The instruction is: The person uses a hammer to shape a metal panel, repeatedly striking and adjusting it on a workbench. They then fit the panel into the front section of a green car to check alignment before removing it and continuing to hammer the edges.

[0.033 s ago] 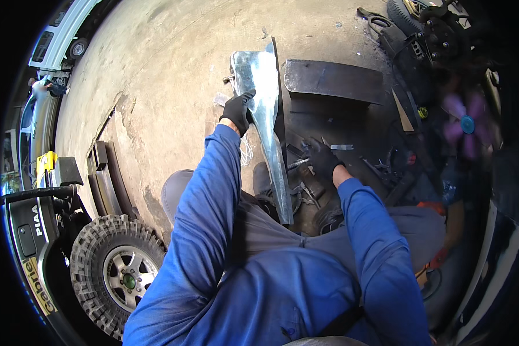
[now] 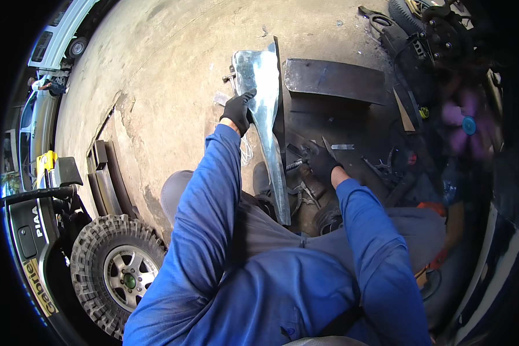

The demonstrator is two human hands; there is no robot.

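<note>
A long piece of shiny bent sheet metal [image 2: 262, 86] stands between my knees, wide at its far end and narrowing toward me. A dark flange runs along its right side. My left hand [image 2: 237, 111], in a black glove, is closed on its left edge, thumb on the bright face. To the right, my gloved right hand [image 2: 320, 160] is held low over dark tools, fingers curled. A thin dark line runs out from its fingertips, but what they hold cannot be made out. A pointed metal piece [image 2: 329, 148] shows beside the knuckles.
A dark curved metal panel [image 2: 334, 81] lies ahead on the right. Several hand tools [image 2: 386, 167] lie on the right, near a fan with purple blades [image 2: 469, 124]. On the left are a knobbly off-road tyre [image 2: 89, 271], metal bars [image 2: 106, 179] and parked vehicles [image 2: 55, 43].
My right hand has shifted slightly left, and more of the pointed metal piece shows beside it. The sheet metal's near end has swung a little left. My left hand keeps its hold.
</note>
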